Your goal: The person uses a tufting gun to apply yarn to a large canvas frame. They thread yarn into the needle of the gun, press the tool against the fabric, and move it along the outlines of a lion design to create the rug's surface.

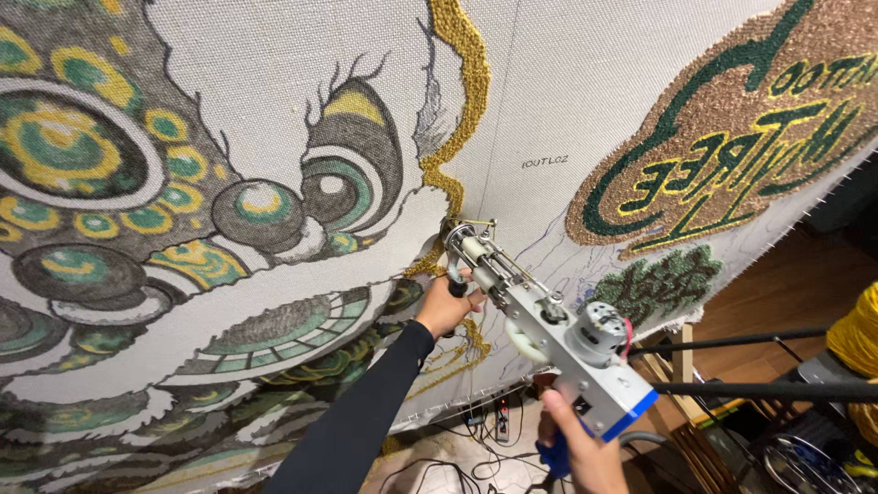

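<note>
A silver and blue tufting gun point(558, 338) points its needle tip at a stretched white backing cloth point(549, 101). My left hand point(448, 306), in a black sleeve, grips the gun's black front handle close to the cloth. My right hand point(581, 448) holds the blue rear handle at the bottom of the view. The tip touches the cloth at the lower end of a gold yarn line point(462, 87). To the left spreads a tufted lion-like face design point(183, 210) in green, yellow, grey and white.
A tufted brown, green and yellow panel with lettering point(732, 128) fills the upper right of the cloth, a small green patch point(663, 284) below it. Black rods point(759, 389) cross at right beside yellow yarn point(855, 334). Cables and a power strip point(501, 421) lie on the floor.
</note>
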